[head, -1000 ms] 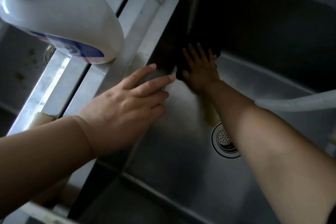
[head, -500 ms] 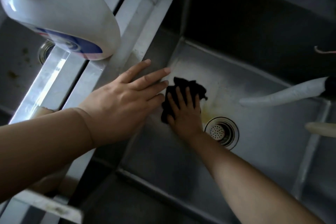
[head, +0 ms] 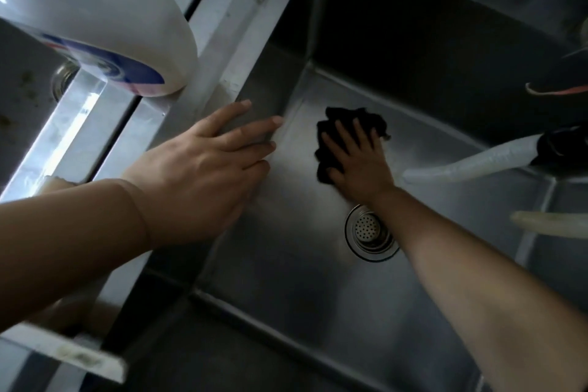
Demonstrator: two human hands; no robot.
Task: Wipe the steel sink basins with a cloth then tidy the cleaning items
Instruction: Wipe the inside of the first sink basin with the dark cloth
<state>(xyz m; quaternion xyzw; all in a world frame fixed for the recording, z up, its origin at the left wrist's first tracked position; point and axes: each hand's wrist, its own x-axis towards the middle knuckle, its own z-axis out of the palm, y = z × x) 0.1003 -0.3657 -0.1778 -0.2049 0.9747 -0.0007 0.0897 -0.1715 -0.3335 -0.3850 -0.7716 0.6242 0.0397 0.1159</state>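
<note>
My right hand (head: 358, 162) presses the crumpled black cloth (head: 346, 124) flat-fingered on the steel basin (head: 286, 264) floor, left hand (head: 203, 169) flat on its wall; wiping underway, tidying undone.

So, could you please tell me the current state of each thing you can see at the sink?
Right hand: fingers spread flat, pressing the cloth onto the basin floor.
Dark cloth: crumpled, under the right hand.
Left hand: fingers straight, resting on the basin's left wall and rim.
Right basin: holds the cloth, drain uncovered.
Drain strainer: in place, uncovered.
White bottle: standing on the divider between the basins.
White hose: hanging over the basin.
</note>
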